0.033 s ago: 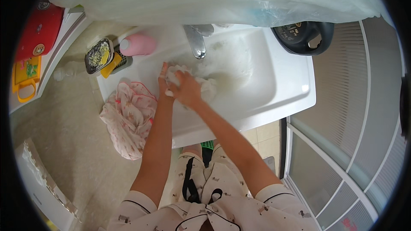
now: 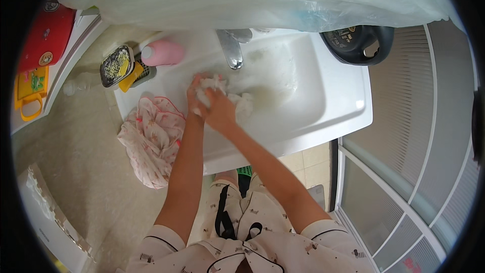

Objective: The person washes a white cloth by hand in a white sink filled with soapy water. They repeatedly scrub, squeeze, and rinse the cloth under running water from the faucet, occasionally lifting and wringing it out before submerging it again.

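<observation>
Over the left side of the white sink (image 2: pixel 348 114), my left hand (image 2: pixel 194 92) and my right hand (image 2: pixel 219 110) press together around a wet white cloth (image 2: pixel 243 103). Bunched cloth shows between the fingers, and a loose end hangs off to the right of my right hand. The cloth's exact kind cannot be made out. Soapy, cloudy water lies in the basin below. A chrome faucet (image 2: pixel 234 55) stands just beyond my hands. Left of my left forearm, a crumpled pale cloth with pink trim (image 2: pixel 154 141) drapes over the sink's edge.
A pink bottle (image 2: pixel 164 53), a soap dish (image 2: pixel 117 66) and a yellow sponge (image 2: pixel 131 77) sit at the back left. A black-handled container (image 2: pixel 361 45) rests at the back right. Translucent plastic (image 2: pixel 252 0) hangs across the top. Ribbed sliding panels (image 2: pixel 394 121) stand on the right.
My right hand has shifted slightly against the left, and the white cloth between them is bunched a little differently. Everything else is in the same place.
</observation>
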Demonstrator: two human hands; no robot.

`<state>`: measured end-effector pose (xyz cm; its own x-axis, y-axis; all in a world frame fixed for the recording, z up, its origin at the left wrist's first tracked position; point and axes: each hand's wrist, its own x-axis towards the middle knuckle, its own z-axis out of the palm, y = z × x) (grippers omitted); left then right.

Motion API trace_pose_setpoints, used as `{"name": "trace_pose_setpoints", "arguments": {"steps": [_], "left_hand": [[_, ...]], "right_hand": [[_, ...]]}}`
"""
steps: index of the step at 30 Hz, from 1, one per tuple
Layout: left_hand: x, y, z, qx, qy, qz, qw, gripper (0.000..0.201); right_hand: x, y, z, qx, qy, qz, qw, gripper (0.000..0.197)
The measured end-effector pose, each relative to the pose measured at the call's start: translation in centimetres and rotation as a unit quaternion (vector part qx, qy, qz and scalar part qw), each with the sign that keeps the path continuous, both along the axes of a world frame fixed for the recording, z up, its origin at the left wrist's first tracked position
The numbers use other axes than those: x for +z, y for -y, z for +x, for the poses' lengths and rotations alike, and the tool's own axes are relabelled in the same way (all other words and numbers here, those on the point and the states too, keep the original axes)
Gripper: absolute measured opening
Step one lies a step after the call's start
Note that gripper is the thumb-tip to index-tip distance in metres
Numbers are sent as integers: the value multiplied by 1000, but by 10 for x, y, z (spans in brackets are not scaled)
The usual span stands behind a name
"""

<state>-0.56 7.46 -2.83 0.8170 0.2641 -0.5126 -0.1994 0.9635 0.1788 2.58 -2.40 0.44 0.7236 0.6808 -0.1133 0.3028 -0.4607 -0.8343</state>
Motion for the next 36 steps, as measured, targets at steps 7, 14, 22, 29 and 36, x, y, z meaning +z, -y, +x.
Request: {"name": "trace_pose_setpoints", "arguments": {"steps": [7,14,22,29,36], "left_hand": [[22,27,8,7,-56,163,985,21],[31,31,4,-47,-197,218,955,16],[67,54,-17,-73,-131,167,974,44],[83,53,-50,-266,-94,420,863,47],[151,27,-65,-257,-132,668,686,18]], "right_hand": [[28,3,-6,-94,159,-35,982,27],[38,5,19,-90,-8,-78,993,28],[92,75,61,-115,-562,183,798,31],[130,111,77,-52,-378,206,901,25],[147,160,99,11,14,-13,1000,25]]}}
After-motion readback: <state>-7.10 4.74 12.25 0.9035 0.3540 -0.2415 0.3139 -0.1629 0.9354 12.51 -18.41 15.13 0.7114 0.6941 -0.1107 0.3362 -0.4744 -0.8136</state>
